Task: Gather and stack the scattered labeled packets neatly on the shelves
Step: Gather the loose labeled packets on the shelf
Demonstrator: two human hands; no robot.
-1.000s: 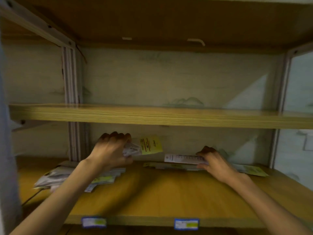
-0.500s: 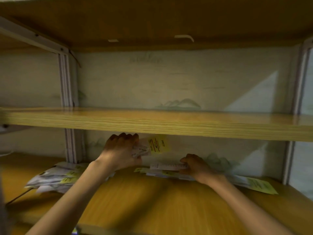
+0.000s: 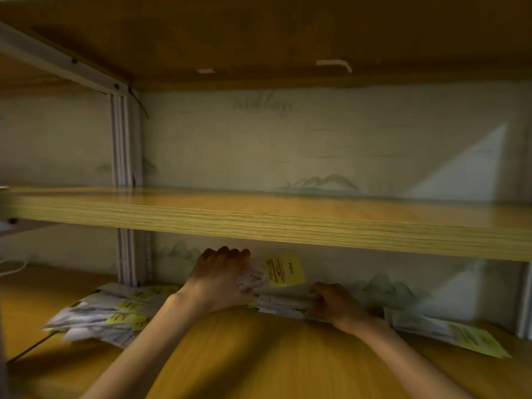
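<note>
My left hand [image 3: 220, 276] grips a bunch of white packets with a yellow label [image 3: 284, 270], lifted just above the lower wooden shelf [image 3: 259, 355]. My right hand [image 3: 335, 305] holds a flat white packet [image 3: 283, 301] that lies on a few others at the shelf's back middle, right under the left hand's bunch. A loose heap of packets [image 3: 106, 315] with yellow labels lies at the left, partly behind my left forearm. One more packet with a yellow label [image 3: 449, 332] lies at the far right.
The middle shelf board [image 3: 273, 223] runs across right above both hands, leaving a low gap. A white metal upright [image 3: 126, 254] stands behind the left heap. A pale wall closes the back. Another upright [image 3: 525, 298] bounds the right end.
The view has moved closer. My right hand has slid its packet left, so the two hands are now nearly together. The left hand still holds its bunch.
</note>
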